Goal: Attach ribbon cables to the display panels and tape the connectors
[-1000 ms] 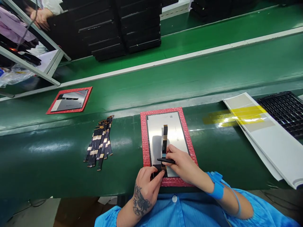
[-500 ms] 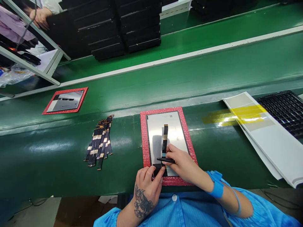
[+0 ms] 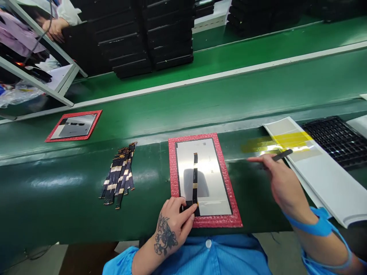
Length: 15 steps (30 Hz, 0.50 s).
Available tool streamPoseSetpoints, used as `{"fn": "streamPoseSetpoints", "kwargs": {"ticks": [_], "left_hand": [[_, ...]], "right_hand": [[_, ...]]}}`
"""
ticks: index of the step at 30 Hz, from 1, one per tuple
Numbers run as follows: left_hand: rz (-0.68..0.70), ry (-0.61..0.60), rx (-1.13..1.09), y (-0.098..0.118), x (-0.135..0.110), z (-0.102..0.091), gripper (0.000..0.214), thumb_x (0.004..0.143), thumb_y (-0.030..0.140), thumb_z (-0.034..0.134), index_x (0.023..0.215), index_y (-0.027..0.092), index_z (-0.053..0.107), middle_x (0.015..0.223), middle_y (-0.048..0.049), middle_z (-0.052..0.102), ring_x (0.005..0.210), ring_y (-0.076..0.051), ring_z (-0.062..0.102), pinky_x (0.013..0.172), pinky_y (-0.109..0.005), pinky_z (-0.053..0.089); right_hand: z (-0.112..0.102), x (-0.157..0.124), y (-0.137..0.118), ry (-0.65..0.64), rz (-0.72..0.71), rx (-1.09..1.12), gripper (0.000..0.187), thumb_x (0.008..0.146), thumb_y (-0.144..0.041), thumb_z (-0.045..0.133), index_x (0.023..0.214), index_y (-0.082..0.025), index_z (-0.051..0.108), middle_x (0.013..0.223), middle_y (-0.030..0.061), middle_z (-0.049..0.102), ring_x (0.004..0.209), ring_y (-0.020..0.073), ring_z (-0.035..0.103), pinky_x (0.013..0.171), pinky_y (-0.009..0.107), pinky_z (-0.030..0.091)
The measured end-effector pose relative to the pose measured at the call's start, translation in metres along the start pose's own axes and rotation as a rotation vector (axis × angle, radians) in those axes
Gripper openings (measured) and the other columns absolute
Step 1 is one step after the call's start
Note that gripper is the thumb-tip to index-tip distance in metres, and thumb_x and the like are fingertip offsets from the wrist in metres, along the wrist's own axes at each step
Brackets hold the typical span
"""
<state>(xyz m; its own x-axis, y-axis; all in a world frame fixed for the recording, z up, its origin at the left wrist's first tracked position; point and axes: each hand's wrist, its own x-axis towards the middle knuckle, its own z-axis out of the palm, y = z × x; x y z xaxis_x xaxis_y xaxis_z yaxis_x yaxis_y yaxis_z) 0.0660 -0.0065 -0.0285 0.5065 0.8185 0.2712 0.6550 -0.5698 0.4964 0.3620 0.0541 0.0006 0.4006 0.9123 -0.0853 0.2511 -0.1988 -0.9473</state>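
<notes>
A display panel lies silver back up on a red bubble-wrap sheet in front of me. A black flex cable runs lengthwise over the panel. My left hand rests at the panel's lower left, its fingers stretched out and the index fingertip pressing near the cable's lower end. Off to the right, my right hand is closed around a slim black tool, whose exact kind I cannot make out. Its index finger points left, close to yellow tape strips on the bench.
Several loose flex cables lie piled at left. A second panel on red wrap sits farther back. White sheets with yellow tape and a black tray are at right. Black tray stacks stand behind; a co-worker's hand shows at upper left.
My right hand has moved from the flex cable to the right, toward the yellow tape, still with the black tool. My left hand stays at the cable's lower end.
</notes>
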Motion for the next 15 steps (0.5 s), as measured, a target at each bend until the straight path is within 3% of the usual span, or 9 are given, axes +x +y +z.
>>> {"fn": "streamPoseSetpoints", "kwargs": {"ticks": [2, 4, 7, 10, 12, 15], "left_hand": [[0.066, -0.072, 0.037, -0.004, 0.004, -0.004, 0.030, 0.091, 0.021, 0.042, 0.111, 0.022, 0.064, 0.084, -0.0060, 0.051, 0.074, -0.015, 0.047, 0.062, -0.026, 0.037], [0.154, -0.147, 0.086, -0.008, 0.008, -0.008, 0.031, 0.091, 0.022, 0.041, 0.113, 0.021, 0.062, 0.081, -0.0055, 0.051, 0.070, -0.015, 0.047, 0.059, -0.025, 0.037], [0.229, -0.247, 0.077, -0.014, 0.016, -0.017, 0.031, 0.093, 0.025, 0.039, 0.115, 0.021, 0.061, 0.079, -0.0047, 0.050, 0.069, -0.014, 0.048, 0.058, -0.025, 0.038], [0.242, -0.369, -0.003, -0.016, 0.031, -0.027, 0.030, 0.094, 0.029, 0.039, 0.115, 0.022, 0.060, 0.079, -0.0035, 0.050, 0.069, -0.012, 0.050, 0.058, -0.022, 0.041], [0.272, -0.373, -0.041, -0.013, 0.048, -0.030, 0.030, 0.095, 0.028, 0.040, 0.117, 0.021, 0.059, 0.078, -0.0030, 0.051, 0.068, -0.012, 0.050, 0.057, -0.021, 0.041], [0.338, -0.278, -0.036, -0.002, 0.088, -0.020, 0.031, 0.094, 0.024, 0.039, 0.119, 0.017, 0.056, 0.083, -0.0043, 0.055, 0.070, -0.013, 0.051, 0.060, -0.023, 0.044]], "right_hand": [[-0.012, 0.012, -0.005, 0.031, 0.082, 0.052, 0.055, 0.070, -0.076, 0.056, 0.066, -0.023, 0.066, 0.057, -0.0011, 0.044, 0.052, 0.0141, 0.041, 0.044, 0.028, 0.037], [-0.017, 0.025, -0.007, 0.005, 0.166, 0.151, 0.056, 0.059, -0.077, 0.065, 0.065, -0.021, 0.064, 0.049, -0.0043, 0.040, 0.043, 0.0103, 0.034, 0.036, 0.024, 0.032], [-0.018, 0.045, -0.003, -0.007, 0.233, 0.276, 0.055, 0.047, -0.070, 0.077, 0.068, -0.020, 0.064, 0.057, -0.0018, 0.054, 0.048, 0.0106, 0.047, 0.039, 0.023, 0.044], [-0.015, 0.060, 0.008, -0.067, 0.225, 0.392, 0.048, 0.047, -0.057, 0.083, 0.072, -0.021, 0.064, 0.064, -0.0021, 0.057, 0.054, 0.0112, 0.054, 0.043, 0.021, 0.051], [-0.014, 0.065, 0.014, -0.078, 0.190, 0.446, 0.045, 0.048, -0.050, 0.085, 0.077, -0.021, 0.064, 0.068, -0.0032, 0.057, 0.058, 0.0111, 0.056, 0.045, 0.019, 0.053], [-0.015, 0.067, 0.019, -0.014, 0.101, 0.421, 0.046, 0.052, -0.051, 0.084, 0.082, -0.021, 0.065, 0.075, -0.0028, 0.061, 0.070, 0.0136, 0.061, 0.055, 0.021, 0.058]]}}
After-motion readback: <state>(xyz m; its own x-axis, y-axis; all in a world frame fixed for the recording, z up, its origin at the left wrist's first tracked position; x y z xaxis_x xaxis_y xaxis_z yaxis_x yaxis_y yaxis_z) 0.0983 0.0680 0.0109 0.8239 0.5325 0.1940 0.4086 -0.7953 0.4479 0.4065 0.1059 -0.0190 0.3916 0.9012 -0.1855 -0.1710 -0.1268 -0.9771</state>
